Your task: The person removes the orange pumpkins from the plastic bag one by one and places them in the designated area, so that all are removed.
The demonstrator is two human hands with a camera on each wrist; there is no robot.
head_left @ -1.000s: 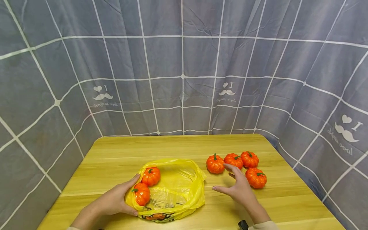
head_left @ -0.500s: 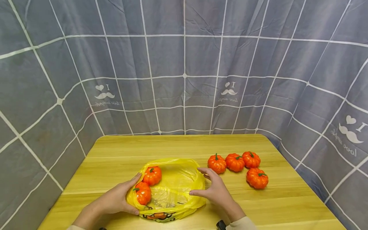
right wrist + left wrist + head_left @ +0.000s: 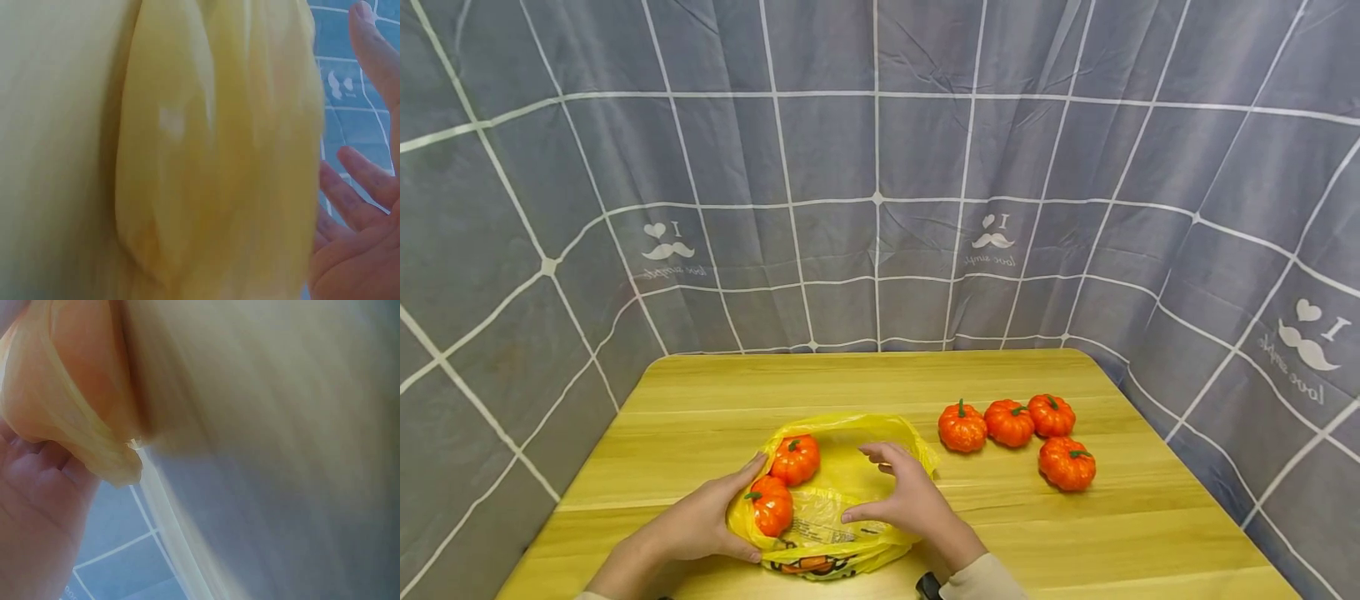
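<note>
A yellow plastic bag (image 3: 850,500) lies on the table with its mouth spread wide. Inside it, at the left, sit two small orange toy pumpkins, a rear one (image 3: 795,460) and a front one (image 3: 771,506). My left hand (image 3: 707,518) holds the bag's left side, thumb in front and fingers around the back. In the left wrist view, the fingers partly go out of sight behind the bag (image 3: 69,381). Over the right part of the bag's mouth hovers my right hand (image 3: 906,497), its thumb and fingers spread with nothing between them.
Several more orange pumpkins stand on the wooden table (image 3: 1000,533) at the right: one nearest the bag (image 3: 962,427), two beside it, and one closer to the front (image 3: 1067,464). A grey grid-patterned curtain (image 3: 820,167) surrounds the table's back and sides.
My right hand has moved left, from beside the loose pumpkins to above the bag's mouth, staying empty. The left hand and the bag have stayed in place.
</note>
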